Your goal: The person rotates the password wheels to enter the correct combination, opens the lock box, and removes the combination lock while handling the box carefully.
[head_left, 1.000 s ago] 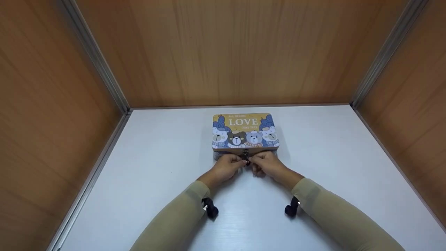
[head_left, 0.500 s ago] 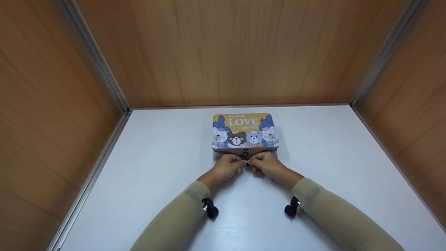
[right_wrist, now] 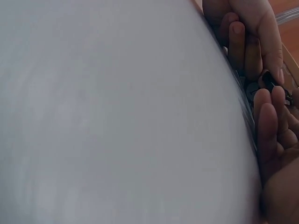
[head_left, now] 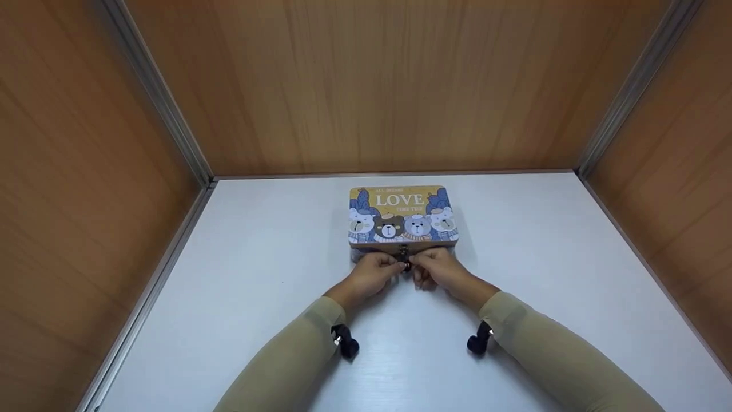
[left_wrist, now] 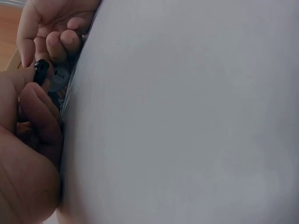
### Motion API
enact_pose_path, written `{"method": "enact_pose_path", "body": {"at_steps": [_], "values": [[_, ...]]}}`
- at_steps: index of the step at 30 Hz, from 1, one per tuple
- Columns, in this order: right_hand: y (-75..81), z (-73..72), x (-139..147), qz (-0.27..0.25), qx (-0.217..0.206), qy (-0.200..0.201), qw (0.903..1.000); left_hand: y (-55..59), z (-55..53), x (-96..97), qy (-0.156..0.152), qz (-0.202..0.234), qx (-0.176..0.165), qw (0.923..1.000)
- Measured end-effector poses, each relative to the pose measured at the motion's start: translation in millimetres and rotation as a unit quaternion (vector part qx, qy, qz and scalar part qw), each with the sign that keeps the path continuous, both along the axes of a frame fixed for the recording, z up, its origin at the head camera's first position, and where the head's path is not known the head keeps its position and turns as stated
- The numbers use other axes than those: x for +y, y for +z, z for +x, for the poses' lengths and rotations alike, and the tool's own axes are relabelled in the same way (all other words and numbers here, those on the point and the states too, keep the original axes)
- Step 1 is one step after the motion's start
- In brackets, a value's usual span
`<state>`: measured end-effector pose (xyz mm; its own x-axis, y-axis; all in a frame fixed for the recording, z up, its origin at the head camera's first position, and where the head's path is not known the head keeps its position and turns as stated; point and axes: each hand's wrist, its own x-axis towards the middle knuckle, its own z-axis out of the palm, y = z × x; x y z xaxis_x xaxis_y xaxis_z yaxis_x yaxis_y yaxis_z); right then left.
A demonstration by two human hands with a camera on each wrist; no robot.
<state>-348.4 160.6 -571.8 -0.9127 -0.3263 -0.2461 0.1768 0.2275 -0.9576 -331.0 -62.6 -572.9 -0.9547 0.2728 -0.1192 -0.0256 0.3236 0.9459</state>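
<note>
A tin box [head_left: 403, 214] with bears and the word LOVE on its lid stands closed on the white table. At its front, below the metal latch [head_left: 404, 250], hangs a small black padlock [left_wrist: 41, 71], mostly covered by fingers. My left hand [head_left: 372, 273] pinches the padlock from the left between thumb and finger. From the other side my right hand [head_left: 443, 272] pinches it with its fingertips, the remaining fingers curled below. In the right wrist view the black padlock [right_wrist: 268, 80] shows between both hands' fingertips.
Wooden panels [head_left: 366, 86] enclose the white table [head_left: 274, 240] at the back and both sides, with metal strips at the corners. A black wrist camera [head_left: 346, 343] hangs at the left sleeve and another [head_left: 479, 340] at the right.
The fingertips of my right hand shift slightly at the padlock, and the glint on it changes. My left hand and the box stay in place.
</note>
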Motion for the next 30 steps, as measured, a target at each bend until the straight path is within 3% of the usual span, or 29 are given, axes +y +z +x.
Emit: {"method": "enact_pose_path", "body": {"at_steps": [8,30], "values": [[-0.2,1.3,0.3,0.011,0.019,0.008,0.9997,1.2,1.5,0.3,0.004,0.011,-0.008,0.9999],[-1.2,0.4,-0.1,0.019,0.011,-0.003,0.9998,0.0,0.2,0.6,0.003,0.007,-0.010,0.9999]]}}
